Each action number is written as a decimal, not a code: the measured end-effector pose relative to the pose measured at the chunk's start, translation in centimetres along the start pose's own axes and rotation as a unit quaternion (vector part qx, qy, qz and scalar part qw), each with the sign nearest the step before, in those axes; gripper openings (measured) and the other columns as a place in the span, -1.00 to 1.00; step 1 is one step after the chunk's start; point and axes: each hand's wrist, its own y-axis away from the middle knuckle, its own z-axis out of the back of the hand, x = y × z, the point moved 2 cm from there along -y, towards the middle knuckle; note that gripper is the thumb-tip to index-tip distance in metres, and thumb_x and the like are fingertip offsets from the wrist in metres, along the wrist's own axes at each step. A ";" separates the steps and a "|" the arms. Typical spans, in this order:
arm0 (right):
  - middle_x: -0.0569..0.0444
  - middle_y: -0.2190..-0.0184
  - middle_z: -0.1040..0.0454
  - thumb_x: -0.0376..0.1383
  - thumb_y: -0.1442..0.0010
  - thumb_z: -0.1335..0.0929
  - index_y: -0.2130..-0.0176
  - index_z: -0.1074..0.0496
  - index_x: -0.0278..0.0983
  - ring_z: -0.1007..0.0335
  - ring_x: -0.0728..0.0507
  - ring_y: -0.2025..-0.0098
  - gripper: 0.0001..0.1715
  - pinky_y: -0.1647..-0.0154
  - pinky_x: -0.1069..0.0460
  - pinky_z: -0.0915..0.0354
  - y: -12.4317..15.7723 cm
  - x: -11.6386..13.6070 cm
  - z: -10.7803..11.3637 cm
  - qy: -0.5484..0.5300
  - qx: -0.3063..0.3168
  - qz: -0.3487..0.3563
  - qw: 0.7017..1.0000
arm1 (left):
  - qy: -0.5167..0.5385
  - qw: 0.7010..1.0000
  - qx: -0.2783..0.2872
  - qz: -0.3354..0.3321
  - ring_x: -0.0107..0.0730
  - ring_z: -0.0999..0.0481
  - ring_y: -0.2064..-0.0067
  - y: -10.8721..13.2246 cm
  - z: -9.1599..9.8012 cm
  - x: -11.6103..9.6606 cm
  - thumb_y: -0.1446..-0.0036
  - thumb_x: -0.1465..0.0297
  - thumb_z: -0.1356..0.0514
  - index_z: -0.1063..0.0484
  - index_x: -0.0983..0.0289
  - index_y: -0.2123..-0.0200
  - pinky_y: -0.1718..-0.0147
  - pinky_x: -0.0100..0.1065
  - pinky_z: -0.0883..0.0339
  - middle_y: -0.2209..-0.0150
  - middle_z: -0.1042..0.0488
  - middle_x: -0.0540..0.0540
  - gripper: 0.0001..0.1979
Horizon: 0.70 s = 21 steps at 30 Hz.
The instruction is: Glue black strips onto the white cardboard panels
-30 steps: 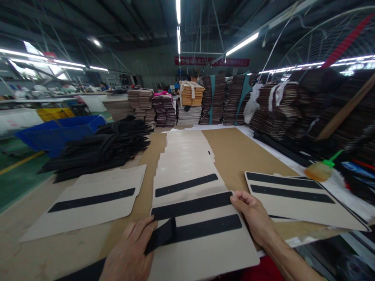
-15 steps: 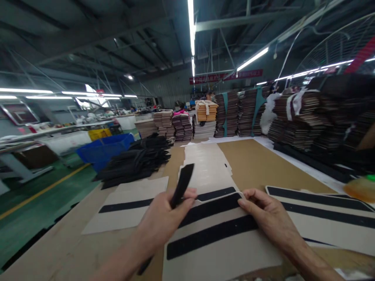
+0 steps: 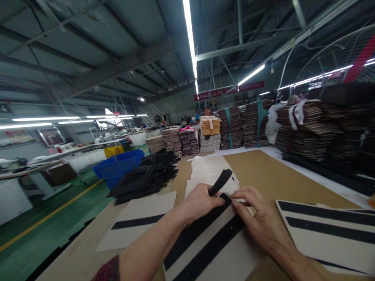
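My left hand [image 3: 200,203] is closed around a small bundle of black fabric strips [image 3: 222,180], which stick up past its thumb. Its thumb also rests by the top end of a black band on the beige panel [image 3: 234,249] in front of me. That panel carries two dark bands running slantwise. My right hand [image 3: 258,214] pinches the panel's upper edge, its thumb and fingertips close to the left thumb. Exactly what lies between those fingertips is partly hidden. Beyond both hands lies a pile of plain beige panels [image 3: 208,168].
Left of the hands is a beige panel with one black band [image 3: 137,222]; to the right lie banded panels [image 3: 331,234]. A heap of black strips [image 3: 143,175] sits at the table's left edge near a blue bin [image 3: 117,166]. Tall stacks of brown pieces [image 3: 249,127] line the back.
My left hand has moved right and up along the panel, close to my right hand. The panel has turned to a steeper slant. The view has tilted upward a little.
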 end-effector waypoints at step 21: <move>0.13 0.52 -0.38 -0.05 0.07 -0.38 0.60 -0.34 -0.18 -0.28 -0.10 0.45 -0.70 0.38 0.00 -0.19 -0.6 -0.7 -0.9 -0.053 -0.001 -0.161 0.986 | 0.040 0.999 0.008 -0.006 -0.51 -0.20 0.51 -0.6 -0.3 0.8 0.11 0.25 -0.31 -0.36 0.27 0.48 0.51 -0.45 -0.05 0.58 -0.24 -0.13 -0.76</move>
